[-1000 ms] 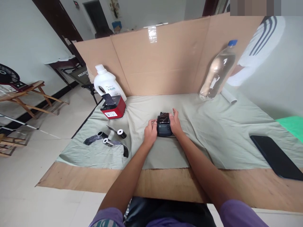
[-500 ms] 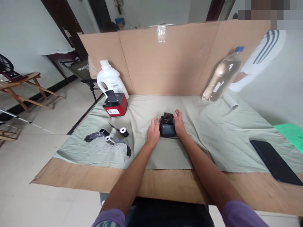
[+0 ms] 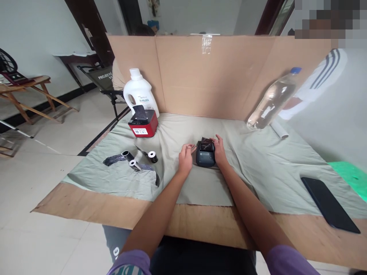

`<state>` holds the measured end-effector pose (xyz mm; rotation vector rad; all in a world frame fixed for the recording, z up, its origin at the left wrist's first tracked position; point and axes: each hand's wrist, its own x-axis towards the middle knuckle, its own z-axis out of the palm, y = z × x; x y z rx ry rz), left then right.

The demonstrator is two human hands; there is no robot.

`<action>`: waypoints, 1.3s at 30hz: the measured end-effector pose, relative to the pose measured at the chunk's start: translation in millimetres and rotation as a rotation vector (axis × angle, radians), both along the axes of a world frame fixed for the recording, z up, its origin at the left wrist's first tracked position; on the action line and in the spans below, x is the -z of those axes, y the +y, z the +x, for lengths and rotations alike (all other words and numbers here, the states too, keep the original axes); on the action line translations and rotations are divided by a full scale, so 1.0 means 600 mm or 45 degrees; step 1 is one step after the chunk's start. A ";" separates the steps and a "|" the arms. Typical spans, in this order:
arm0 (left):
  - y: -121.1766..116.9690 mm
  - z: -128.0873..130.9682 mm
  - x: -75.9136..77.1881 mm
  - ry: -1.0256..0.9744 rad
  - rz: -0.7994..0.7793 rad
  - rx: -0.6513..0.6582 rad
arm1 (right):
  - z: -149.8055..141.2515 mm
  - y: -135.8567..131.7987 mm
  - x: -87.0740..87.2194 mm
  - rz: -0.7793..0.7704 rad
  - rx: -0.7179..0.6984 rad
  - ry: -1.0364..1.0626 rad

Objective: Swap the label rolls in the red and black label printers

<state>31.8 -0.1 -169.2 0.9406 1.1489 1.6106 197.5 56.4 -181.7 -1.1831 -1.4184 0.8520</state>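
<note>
A small dark grey label printer sits on the cloth in front of me, with a strip of dark patterned paper standing up at its top. Just off the printer's left side is my left hand, fingers apart and pointing toward it, with nothing visible in them. My right hand lies along the printer's right side, with fingers by the top edge near the paper. Whether those fingertips touch the paper I cannot tell.
Left stand a red-and-black printer and a white jug; several black rolls lie nearer. A tilted clear bottle, a white tube and a phone are right. A cardboard screen closes the back; a person's sleeve shows beyond.
My left hand has come slightly away from the printer's left side. My right hand stays at its right side, fingers closer to the paper. The view has shifted a little.
</note>
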 end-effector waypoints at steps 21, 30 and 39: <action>0.044 0.011 -0.013 -0.213 0.308 0.252 | 0.000 -0.064 -0.085 0.444 -0.074 0.258; 0.080 0.042 0.005 -0.116 0.285 0.216 | 0.013 -0.059 -0.099 0.256 -0.242 0.013; 0.001 0.020 0.015 0.201 0.293 0.243 | 0.051 -0.015 -0.163 -0.088 -0.371 -0.196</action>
